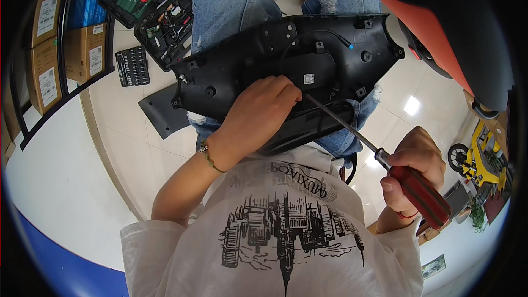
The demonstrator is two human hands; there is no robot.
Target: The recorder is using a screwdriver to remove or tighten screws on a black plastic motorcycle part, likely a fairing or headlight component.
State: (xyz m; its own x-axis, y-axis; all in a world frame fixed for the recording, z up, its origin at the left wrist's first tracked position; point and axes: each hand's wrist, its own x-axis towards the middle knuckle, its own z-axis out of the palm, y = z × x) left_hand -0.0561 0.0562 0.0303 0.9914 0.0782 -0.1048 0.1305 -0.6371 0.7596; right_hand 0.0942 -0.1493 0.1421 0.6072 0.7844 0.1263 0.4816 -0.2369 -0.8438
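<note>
A large black plastic panel [264, 55] lies across my lap on my jeans, its inner side up with screw bosses and a thin black cable. My left hand [258, 113] rests on the panel's near edge, fingers curled and pressing down on it. My right hand [412, 168] grips a screwdriver [418, 190] with a red handle. Its long metal shaft runs up and left, and the tip [308, 97] sits right beside my left fingertips on the panel.
An open black tool case [157, 8] and a socket bit tray [132, 66] lie on the tiled floor at upper left. Cardboard boxes [49, 38] sit on a shelf at far left. A red and black vehicle body [440, 27] is at upper right, a yellow toy car [484, 157] at right.
</note>
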